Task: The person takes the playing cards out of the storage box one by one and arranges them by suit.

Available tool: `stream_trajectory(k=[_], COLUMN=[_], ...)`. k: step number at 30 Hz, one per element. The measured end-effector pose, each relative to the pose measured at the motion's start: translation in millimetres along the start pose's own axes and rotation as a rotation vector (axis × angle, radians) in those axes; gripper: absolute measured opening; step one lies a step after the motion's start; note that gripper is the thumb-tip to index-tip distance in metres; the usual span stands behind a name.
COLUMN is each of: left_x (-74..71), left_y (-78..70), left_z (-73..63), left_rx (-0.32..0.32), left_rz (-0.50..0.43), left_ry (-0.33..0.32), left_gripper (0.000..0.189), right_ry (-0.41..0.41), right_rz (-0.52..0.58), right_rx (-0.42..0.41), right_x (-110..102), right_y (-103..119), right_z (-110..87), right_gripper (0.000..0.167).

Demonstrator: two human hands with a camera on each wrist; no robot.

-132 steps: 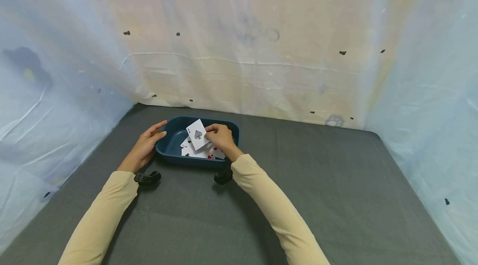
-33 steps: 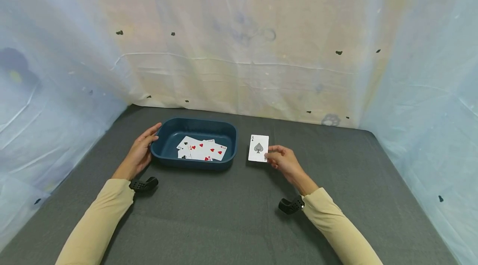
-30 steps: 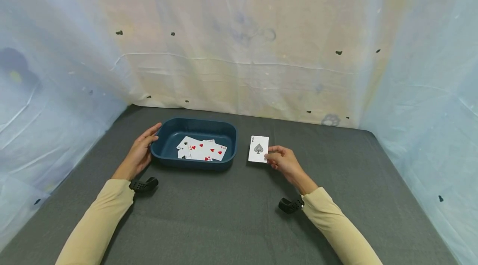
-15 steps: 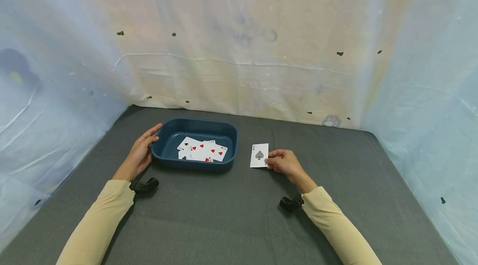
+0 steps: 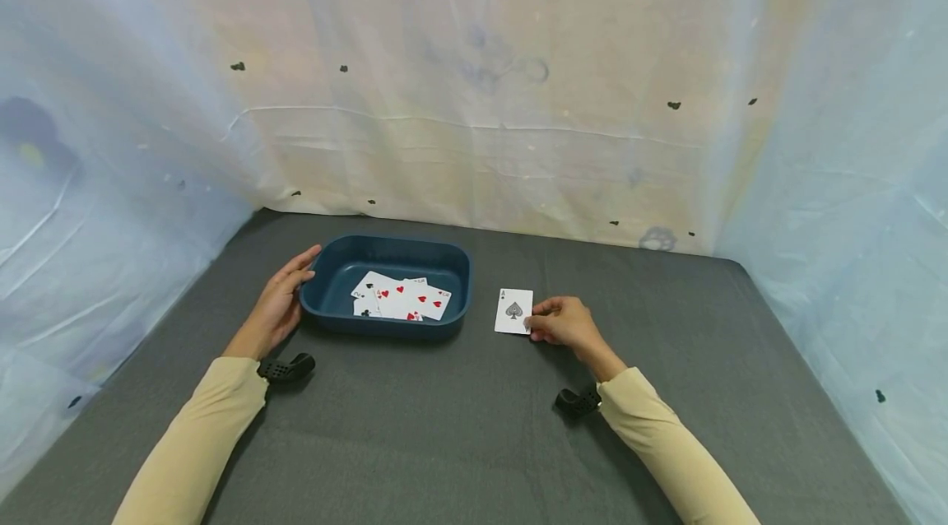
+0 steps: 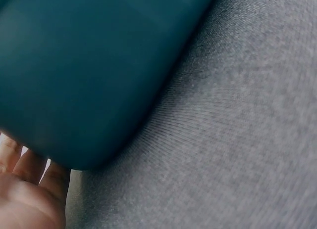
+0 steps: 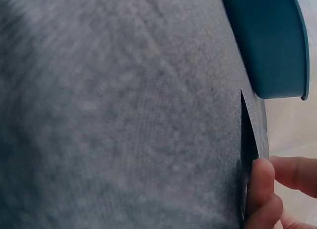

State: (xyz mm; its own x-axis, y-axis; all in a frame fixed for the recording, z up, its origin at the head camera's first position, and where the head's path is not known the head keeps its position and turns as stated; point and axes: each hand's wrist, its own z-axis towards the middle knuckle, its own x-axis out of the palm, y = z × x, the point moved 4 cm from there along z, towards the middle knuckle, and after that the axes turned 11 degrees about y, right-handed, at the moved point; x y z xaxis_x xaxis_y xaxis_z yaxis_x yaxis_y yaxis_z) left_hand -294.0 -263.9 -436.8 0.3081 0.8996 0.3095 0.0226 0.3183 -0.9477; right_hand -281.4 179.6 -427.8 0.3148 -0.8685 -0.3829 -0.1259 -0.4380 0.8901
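An ace of spades playing card (image 5: 514, 311) lies face up, low over the grey cloth, to the right of the blue tub (image 5: 385, 328). My right hand (image 5: 566, 323) pinches the card's right edge between thumb and fingers; the right wrist view shows it nearly edge-on, with a dark gap beneath. At the tub's left end, my left hand (image 5: 277, 303) touches the outer wall and rim with mostly straight fingers. Several overlapping playing cards (image 5: 400, 299) lie face up inside the tub, hearts and clubs among them. In the left wrist view, fingers (image 6: 54, 182) meet the tub's corner.
Grey cloth (image 5: 415, 443) covers the table. A pale patterned curtain (image 5: 474, 97) hangs behind it and along both sides. Each wrist wears a black band, the left one (image 5: 287, 369) near the tub and the right one (image 5: 578, 401) over the cloth.
From inside the tub, my right hand has carried the ace of spades out to the right, then lowered it toward the cloth. My left hand has stayed at the tub's left end.
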Motion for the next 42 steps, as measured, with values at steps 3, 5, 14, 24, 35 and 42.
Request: stream_trajectory(k=[3, 5, 14, 24, 35, 42], left_x=[-0.2, 0.1, 1.2, 1.6, 1.9, 2.2], left_y=[0.0, 0.0, -0.5, -0.9, -1.0, -0.9], left_z=[0.7, 1.0, 1.5, 1.0, -1.0, -1.5], left_rx=[-0.007, -0.008, 0.000, -0.016, 0.007, 0.005], left_rz=[0.021, 0.025, 0.027, 0.044, 0.041, 0.031], left_ry=[-0.010, -0.011, 0.001, -0.010, 0.000, 0.011], left_gripper=[0.055, 0.055, 0.055, 0.054, 0.054, 0.054], right_ry=[-0.002, -0.003, -0.019, -0.002, 0.056, 0.143], right_rz=[-0.022, -0.034, -0.043, -0.029, 0.089, 0.159], right_rx=[0.003, -0.001, -0.001, -0.042, -0.118, -0.187], right_x=[-0.3, -0.5, -2.5, -2.1, 4.4, 14.6], right_y=[0.0, 0.2, 4.7, 22.4, 42.2, 57.2], right_z=[0.1, -0.1, -1.7, -6.7, -8.3, -7.3], right_gripper=[0.022, 0.021, 0.021, 0.023, 0.035, 0.034])
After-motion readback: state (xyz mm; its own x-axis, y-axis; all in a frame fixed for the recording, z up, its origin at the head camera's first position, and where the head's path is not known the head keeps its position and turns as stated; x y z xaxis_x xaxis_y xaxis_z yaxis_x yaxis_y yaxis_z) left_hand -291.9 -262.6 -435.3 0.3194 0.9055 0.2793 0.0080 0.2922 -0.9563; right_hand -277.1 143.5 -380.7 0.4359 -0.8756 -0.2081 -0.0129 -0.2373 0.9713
